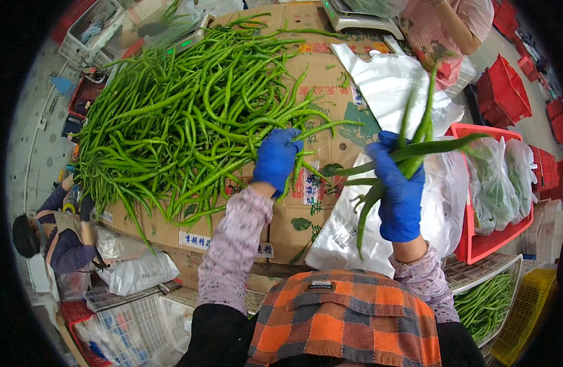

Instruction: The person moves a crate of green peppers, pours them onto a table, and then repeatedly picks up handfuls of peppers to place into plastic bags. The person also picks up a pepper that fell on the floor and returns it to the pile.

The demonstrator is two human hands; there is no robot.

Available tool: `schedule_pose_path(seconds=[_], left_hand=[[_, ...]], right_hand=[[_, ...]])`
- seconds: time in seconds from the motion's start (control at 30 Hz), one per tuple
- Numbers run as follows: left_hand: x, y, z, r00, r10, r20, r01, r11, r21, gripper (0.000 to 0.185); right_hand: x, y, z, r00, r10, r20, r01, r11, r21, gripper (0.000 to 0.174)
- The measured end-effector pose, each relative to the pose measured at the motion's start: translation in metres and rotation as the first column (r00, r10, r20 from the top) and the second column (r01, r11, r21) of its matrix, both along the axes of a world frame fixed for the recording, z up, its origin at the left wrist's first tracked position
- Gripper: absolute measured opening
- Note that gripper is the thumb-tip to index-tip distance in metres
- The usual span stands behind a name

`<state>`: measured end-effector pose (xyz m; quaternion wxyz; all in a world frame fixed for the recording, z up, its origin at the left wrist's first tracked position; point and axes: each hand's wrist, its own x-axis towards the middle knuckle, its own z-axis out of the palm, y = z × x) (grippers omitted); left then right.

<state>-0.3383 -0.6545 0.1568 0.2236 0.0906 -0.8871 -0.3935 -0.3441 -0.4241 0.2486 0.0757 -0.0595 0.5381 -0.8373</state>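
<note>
A large heap of long green chili peppers (185,124) covers the left and middle of a cardboard-topped table (318,59). At the heap's right edge is my left hand (278,160) in a blue glove, its fingers curled around a few peppers. My right hand (398,188), also blue-gloved, holds a small bunch of long green peppers (412,156) over the white plastic bags (387,87) on the table's right side. Some peppers in that bunch stick up and others hang below the fist.
A red crate (467,247) with filled plastic bags (497,183) stands at the right, above a basket of green peppers (485,305). Scales (361,20) stand at the far edge. Co-workers are at the far right (439,41), far left and lower left (66,234).
</note>
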Motion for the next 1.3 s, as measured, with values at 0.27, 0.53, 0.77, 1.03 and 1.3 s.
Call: schedule_pose_path(seconds=[0.27, 0.53, 0.77, 1.03, 1.3], left_hand=[[-0.040, -0.006, -0.030, 0.971, 0.097, 0.219, 0.019, 0.879, -0.477, 0.018], [0.010, 0.029, 0.070, 0.874, -0.485, 0.027, 0.320, 0.615, 0.720, 0.029], [0.056, 0.058, 0.071, 0.683, -0.668, 0.293, 0.205, 0.561, 0.802, 0.028], [0.008, -0.024, -0.004, 0.984, 0.173, 0.041, -0.132, 0.866, -0.483, 0.012], [-0.001, -0.035, -0.008, 0.935, 0.310, 0.172, -0.178, 0.831, -0.527, 0.018]], right_hand=[[-0.010, 0.034, -0.001, 0.954, 0.225, 0.198, -0.176, 0.955, -0.239, 0.032], [-0.017, 0.004, -0.028, 0.901, 0.214, 0.377, -0.164, 0.973, -0.160, 0.038], [-0.017, -0.010, -0.032, 0.889, 0.318, 0.330, -0.289, 0.948, -0.137, 0.041], [-0.018, -0.002, -0.014, 0.871, 0.317, 0.376, -0.282, 0.948, -0.146, 0.037], [-0.011, 0.006, 0.005, 0.839, 0.459, 0.293, -0.481, 0.877, 0.002, 0.034]])
